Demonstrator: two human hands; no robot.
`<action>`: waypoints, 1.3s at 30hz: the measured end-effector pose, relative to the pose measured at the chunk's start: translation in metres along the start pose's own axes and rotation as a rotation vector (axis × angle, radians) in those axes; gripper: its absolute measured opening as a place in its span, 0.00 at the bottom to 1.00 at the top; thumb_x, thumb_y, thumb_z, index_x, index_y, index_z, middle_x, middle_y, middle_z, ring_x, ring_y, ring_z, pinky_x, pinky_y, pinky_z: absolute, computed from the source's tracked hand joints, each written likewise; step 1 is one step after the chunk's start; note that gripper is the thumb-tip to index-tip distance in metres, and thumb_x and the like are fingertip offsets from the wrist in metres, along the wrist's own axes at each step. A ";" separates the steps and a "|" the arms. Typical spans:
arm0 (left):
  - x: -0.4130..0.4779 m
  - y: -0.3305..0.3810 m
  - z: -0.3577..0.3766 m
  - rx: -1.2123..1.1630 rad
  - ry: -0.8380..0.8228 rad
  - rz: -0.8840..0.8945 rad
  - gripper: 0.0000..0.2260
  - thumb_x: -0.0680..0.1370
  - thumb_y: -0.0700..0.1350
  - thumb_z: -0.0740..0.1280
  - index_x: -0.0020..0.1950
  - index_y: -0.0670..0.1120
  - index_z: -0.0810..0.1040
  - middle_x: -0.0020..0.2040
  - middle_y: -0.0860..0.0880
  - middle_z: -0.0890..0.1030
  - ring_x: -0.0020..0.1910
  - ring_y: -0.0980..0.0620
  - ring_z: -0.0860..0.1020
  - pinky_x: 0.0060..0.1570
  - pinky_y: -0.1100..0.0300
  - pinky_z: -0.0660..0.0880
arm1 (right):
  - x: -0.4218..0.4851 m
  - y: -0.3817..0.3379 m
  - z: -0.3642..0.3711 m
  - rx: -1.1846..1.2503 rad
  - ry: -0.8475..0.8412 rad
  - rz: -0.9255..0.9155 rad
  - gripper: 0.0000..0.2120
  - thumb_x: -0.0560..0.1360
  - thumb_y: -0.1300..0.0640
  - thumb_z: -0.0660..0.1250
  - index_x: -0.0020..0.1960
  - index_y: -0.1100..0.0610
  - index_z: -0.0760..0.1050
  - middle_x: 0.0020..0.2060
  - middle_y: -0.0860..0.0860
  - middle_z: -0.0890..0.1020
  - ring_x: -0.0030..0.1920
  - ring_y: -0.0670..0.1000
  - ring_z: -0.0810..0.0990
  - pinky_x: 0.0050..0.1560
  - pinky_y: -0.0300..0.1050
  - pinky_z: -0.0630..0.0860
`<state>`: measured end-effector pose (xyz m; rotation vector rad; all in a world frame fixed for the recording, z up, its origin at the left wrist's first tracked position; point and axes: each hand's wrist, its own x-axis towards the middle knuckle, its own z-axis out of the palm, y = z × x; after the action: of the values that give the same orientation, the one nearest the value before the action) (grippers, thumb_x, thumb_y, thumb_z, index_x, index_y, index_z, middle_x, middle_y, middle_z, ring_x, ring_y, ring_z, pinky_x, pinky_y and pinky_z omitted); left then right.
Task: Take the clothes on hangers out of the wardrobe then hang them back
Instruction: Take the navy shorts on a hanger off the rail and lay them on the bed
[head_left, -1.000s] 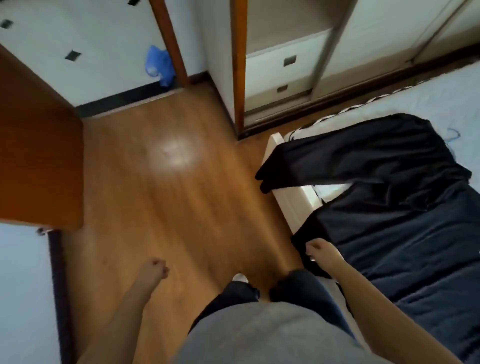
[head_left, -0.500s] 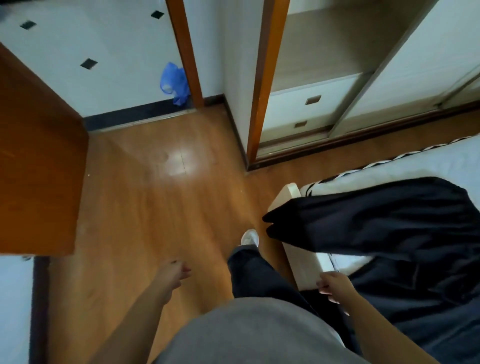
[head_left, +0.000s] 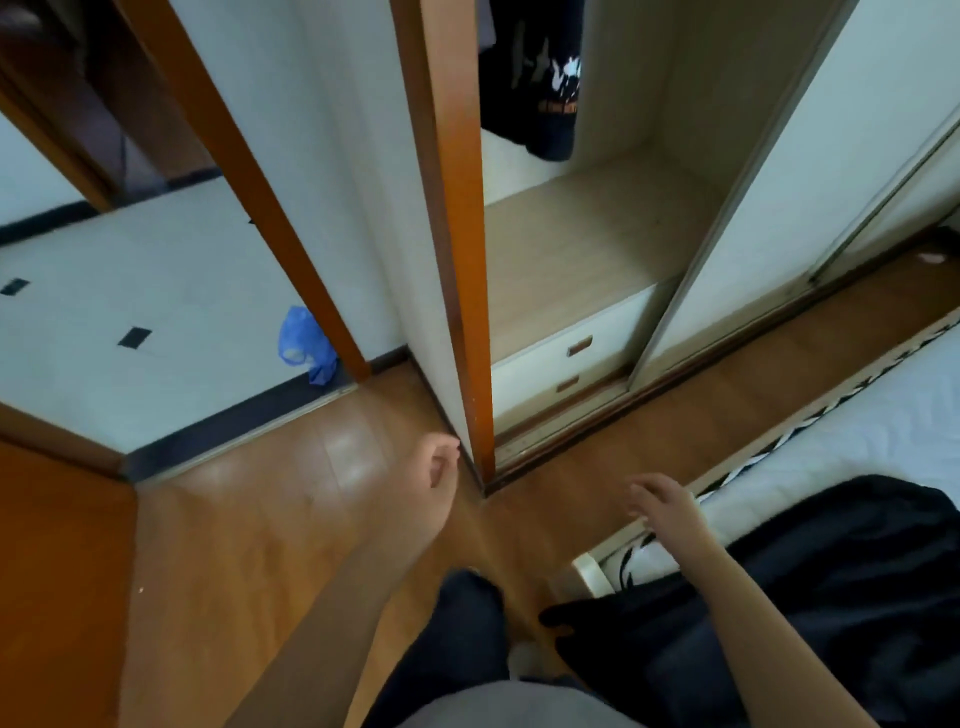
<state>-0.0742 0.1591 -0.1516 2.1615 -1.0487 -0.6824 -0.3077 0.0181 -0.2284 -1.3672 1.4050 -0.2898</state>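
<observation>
The open wardrobe (head_left: 587, 249) stands straight ahead, with a pale shelf and two drawers below. A dark printed garment (head_left: 540, 88) hangs inside it at the top. Dark clothes (head_left: 831, 582) lie spread on the bed at the lower right. My left hand (head_left: 439, 462) is loosely curled and holds nothing, close to the wardrobe's orange front edge (head_left: 457, 260). My right hand (head_left: 660, 506) hovers with fingers apart over the bed's corner, just left of the dark clothes, and holds nothing.
A white mattress (head_left: 857, 431) with a striped border fills the right side. A blue plastic bag (head_left: 304, 343) lies by a door frame on the left. An orange wooden door (head_left: 57, 582) juts in at the lower left. Wood flooring (head_left: 260, 519) runs between them.
The view has swung up and toward the wardrobe, so its inside and the hanging garment now show. My right hand has left the dark clothes and opened; both hands have risen forward.
</observation>
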 end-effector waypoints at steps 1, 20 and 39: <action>0.017 0.016 -0.010 0.026 0.053 0.120 0.11 0.78 0.48 0.59 0.60 0.50 0.73 0.55 0.54 0.78 0.55 0.57 0.76 0.57 0.60 0.74 | 0.007 -0.023 -0.004 0.003 0.031 -0.056 0.08 0.78 0.60 0.59 0.54 0.57 0.75 0.44 0.52 0.81 0.43 0.51 0.79 0.44 0.43 0.73; 0.192 0.227 -0.181 -0.071 1.033 1.179 0.12 0.75 0.42 0.63 0.58 0.45 0.69 0.60 0.46 0.69 0.59 0.50 0.72 0.58 0.60 0.74 | 0.048 -0.400 -0.062 0.130 0.333 -0.978 0.09 0.76 0.60 0.63 0.45 0.45 0.74 0.39 0.43 0.83 0.41 0.38 0.80 0.50 0.34 0.74; 0.194 0.361 -0.266 -0.145 1.137 1.073 0.34 0.69 0.56 0.64 0.72 0.52 0.55 0.68 0.59 0.62 0.69 0.60 0.63 0.67 0.57 0.68 | 0.065 -0.621 -0.127 0.058 0.417 -1.422 0.09 0.75 0.57 0.63 0.55 0.52 0.70 0.48 0.49 0.77 0.43 0.42 0.75 0.44 0.28 0.70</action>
<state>0.0357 -0.0904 0.2541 1.1568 -1.1548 0.8409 -0.0490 -0.2860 0.2684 -2.1266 0.4526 -1.5710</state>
